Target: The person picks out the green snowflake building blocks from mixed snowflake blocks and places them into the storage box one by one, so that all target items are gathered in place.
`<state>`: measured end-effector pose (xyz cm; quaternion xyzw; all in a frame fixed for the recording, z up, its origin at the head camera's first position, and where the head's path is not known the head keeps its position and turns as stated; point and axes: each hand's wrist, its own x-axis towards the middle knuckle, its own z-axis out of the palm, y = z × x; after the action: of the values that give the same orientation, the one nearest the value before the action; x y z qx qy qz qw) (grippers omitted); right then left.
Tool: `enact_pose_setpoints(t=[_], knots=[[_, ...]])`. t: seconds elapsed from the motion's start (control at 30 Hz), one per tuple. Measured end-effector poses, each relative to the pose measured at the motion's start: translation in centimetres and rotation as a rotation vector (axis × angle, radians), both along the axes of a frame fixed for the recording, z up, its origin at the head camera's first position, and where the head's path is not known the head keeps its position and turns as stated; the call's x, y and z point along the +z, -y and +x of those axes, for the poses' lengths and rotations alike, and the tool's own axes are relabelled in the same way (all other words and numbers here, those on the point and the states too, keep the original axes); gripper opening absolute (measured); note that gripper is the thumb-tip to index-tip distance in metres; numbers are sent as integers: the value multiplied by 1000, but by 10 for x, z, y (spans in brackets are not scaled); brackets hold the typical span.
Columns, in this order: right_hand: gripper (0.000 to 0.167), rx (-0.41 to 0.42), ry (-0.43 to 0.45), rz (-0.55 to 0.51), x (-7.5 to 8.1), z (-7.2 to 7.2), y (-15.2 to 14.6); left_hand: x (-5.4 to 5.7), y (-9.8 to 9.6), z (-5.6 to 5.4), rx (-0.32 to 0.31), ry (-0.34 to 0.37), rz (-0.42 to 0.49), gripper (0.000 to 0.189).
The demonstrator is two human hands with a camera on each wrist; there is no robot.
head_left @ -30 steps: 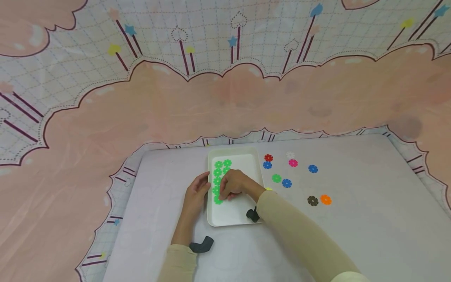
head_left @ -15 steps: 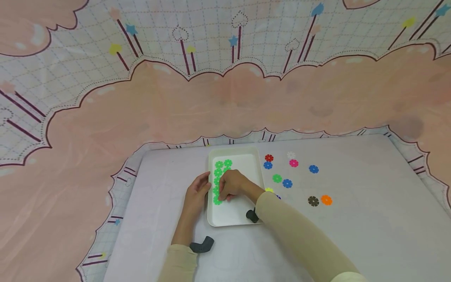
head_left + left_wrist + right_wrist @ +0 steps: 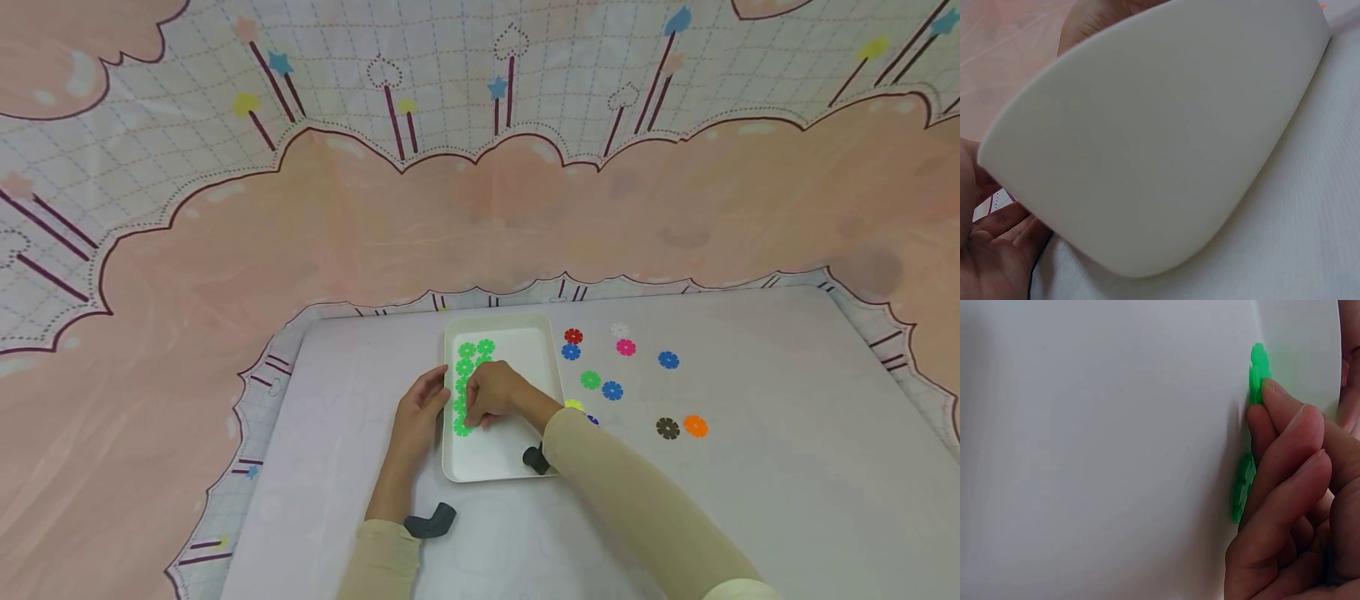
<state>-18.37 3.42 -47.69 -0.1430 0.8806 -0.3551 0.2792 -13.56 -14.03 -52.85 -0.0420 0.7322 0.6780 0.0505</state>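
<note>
A white tray (image 3: 525, 342) holds several green snowflake-shaped discs (image 3: 467, 350) in rows along its left side. My right hand (image 3: 497, 392) reaches over these rows. In the right wrist view its thumb and fingertip pinch a green disc (image 3: 1259, 362) near the tray wall; another green disc (image 3: 1244, 490) shows below. At the tray's left edge is my left hand (image 3: 416, 408), thumb and fingers touching the rim, nothing gripped. The tray's outer wall (image 3: 1160, 137) fills most of the left wrist view. My right hand covers part of the rows.
Right of the tray lie loose discs: red (image 3: 573, 336), blue (image 3: 612, 390), green (image 3: 591, 380), pink (image 3: 626, 347), white (image 3: 619, 330), black (image 3: 667, 428) and orange (image 3: 696, 426). A yellow disc (image 3: 573, 405) is partly behind my right sleeve. A patterned cloth (image 3: 480, 225) hangs behind the table.
My right hand has moved very slightly left, its fingers staying at the lower green discs. The left hand and tray hold their places.
</note>
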Motion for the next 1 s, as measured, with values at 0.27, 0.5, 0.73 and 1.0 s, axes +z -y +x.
enact_pose_setpoints(t=[0.27,0.5,0.73,1.0], knots=[[22,0,4,2,-2,-1,1,0,-1,1,-2,-8,9,40],[22,3,2,1,-5,-2,1,1,0,2,-5,-13,3,41],[21,1,7,-6,-5,-2,1,2,-1,2,1,-15,0,41],[21,5,12,1,-3,-3,0,1,-1,1,6,-11,7,40]])
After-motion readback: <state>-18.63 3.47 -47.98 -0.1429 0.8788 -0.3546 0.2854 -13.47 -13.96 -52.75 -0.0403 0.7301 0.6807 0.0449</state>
